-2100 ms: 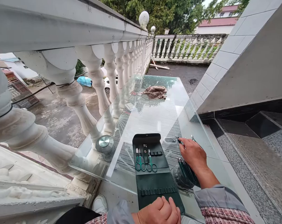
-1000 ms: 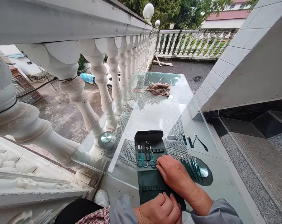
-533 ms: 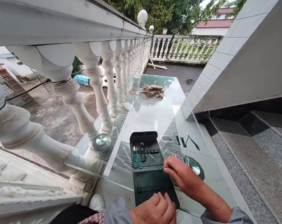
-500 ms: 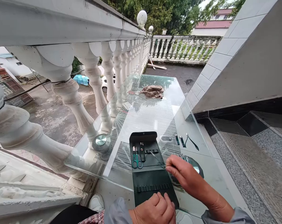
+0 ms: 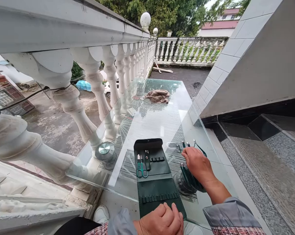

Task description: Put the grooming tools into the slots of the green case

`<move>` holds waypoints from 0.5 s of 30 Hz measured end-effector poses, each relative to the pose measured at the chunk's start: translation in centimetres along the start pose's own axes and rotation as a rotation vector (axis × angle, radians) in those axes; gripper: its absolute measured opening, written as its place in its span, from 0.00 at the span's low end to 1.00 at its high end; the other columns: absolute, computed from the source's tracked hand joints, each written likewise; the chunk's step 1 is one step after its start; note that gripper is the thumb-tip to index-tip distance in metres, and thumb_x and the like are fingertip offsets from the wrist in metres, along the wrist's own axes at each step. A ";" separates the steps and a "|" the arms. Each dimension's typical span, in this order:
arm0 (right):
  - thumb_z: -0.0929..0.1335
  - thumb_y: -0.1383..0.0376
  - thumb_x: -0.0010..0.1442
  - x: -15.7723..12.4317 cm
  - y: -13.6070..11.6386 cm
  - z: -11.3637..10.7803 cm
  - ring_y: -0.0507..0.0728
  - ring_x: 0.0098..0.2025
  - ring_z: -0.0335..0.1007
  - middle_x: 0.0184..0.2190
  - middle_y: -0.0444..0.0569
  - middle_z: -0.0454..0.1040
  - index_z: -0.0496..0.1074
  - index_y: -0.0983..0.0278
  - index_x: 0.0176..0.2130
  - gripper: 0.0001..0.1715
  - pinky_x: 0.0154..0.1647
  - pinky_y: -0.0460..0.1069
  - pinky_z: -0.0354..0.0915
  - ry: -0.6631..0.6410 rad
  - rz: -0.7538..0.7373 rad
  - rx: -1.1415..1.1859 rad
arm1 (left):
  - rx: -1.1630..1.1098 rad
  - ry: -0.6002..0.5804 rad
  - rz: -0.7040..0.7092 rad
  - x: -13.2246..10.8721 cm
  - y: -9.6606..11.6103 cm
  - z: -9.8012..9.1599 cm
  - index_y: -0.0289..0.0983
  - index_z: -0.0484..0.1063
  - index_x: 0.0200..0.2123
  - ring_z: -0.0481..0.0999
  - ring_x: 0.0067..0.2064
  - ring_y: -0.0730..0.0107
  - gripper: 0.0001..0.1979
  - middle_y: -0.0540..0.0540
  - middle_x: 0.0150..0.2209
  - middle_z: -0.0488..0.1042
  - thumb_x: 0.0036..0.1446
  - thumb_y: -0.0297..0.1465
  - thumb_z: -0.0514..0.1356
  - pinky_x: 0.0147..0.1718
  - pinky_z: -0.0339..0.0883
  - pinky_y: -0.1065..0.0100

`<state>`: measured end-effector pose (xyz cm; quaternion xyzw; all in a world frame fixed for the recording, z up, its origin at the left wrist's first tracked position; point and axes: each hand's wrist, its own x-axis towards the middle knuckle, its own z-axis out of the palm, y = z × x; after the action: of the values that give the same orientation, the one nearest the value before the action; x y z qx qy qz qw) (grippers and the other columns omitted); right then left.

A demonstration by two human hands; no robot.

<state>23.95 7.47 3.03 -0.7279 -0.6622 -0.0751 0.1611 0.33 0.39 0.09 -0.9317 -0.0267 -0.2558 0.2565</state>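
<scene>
case [image 5: 157, 182] on table [image 5: 157, 120] | scissors [image 5: 140, 163] in case | cloth [image 5: 158, 95] behind

The case [image 5: 157, 186] is dark green, and the scissors [image 5: 141, 166] in it have bright green handles and silver blades. The tools [image 5: 186, 174] beside it are dark green too. The glass table [image 5: 159, 120] is clear with frosted white stripes. The cloth [image 5: 158, 95] is brown, the balustrade [image 5: 95, 85] white, the sleeve [image 5: 231, 210] grey over red-and-white check.

Bottom edge cuts off the left hand [image 5: 162, 223]; the right hand [image 5: 197, 163] partly hides small tools [image 5: 185, 173], lower right.
</scene>
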 end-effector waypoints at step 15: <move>0.59 0.64 0.63 -1.2 -6.7 -0.7 0.55 0.35 0.64 0.30 0.49 0.70 0.69 0.63 0.32 0.13 0.36 0.48 0.56 0.094 -0.215 0.256 | -0.023 -0.059 -0.008 0.1 -0.2 -1.2 0.29 0.70 0.46 0.73 0.36 0.66 0.15 0.35 0.44 0.72 0.63 0.31 0.50 0.33 0.64 0.65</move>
<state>17.31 6.59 4.20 -0.6223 -0.7321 -0.0408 0.2742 -0.13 -0.05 1.11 -0.9417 -0.0349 -0.2293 0.2438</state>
